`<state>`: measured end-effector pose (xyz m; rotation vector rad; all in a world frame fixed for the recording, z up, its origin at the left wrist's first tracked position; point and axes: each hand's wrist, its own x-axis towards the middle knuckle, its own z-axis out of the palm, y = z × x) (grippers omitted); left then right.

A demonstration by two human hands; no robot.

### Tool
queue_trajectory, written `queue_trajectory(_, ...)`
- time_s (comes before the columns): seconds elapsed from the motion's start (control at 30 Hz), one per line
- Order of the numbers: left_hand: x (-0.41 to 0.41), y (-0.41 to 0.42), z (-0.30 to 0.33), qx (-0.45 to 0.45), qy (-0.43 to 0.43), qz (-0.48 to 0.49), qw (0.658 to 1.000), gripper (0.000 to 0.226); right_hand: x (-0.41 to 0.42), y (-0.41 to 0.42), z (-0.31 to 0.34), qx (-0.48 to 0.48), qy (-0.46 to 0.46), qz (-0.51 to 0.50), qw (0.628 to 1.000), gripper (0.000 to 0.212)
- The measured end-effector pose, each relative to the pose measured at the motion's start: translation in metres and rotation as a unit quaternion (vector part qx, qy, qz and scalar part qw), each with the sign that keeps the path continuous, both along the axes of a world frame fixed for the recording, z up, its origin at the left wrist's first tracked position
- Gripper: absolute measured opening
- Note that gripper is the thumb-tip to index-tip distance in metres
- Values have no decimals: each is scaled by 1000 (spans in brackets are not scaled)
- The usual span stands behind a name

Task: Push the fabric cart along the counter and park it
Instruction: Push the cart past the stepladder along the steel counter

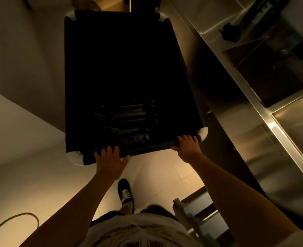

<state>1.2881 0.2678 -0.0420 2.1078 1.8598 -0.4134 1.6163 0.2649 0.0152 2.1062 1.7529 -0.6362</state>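
Note:
A large black fabric cart with white corner pieces stands on the floor directly ahead of me, its opening facing up. Dark bundles lie at its bottom near the close side. My left hand grips the near rim toward the left corner, fingers curled over the fabric-covered bar. My right hand holds the same rim by the right white corner. The stainless steel counter runs along the cart's right side, a narrow gap apart.
The counter holds sink basins and a small dark object. A pale wall closes in on the left. A cable loops on the floor at lower left. A grey rack stands at my right hip. My shoe is behind the cart.

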Motion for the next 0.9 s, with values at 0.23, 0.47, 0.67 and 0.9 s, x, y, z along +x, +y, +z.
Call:
queue_trajectory(0.23,0,55,2,-29,-2,1,1000,68,-1,57,3,-20,-13,5,1000,58)
queue_trajectory(0.47,4,103,1,-16,-4,9,1000,65,8,110,1,-25,-9,29,999,59)
queue_trajectory(0.67,9,157,10,-61,9,38,997,70,21,169,-1,-34,6,64,997,59)
queue_trajectory(0.9,15,214,26,-151,46,10,987,65,36,224,-5,-27,32,108,993,56)
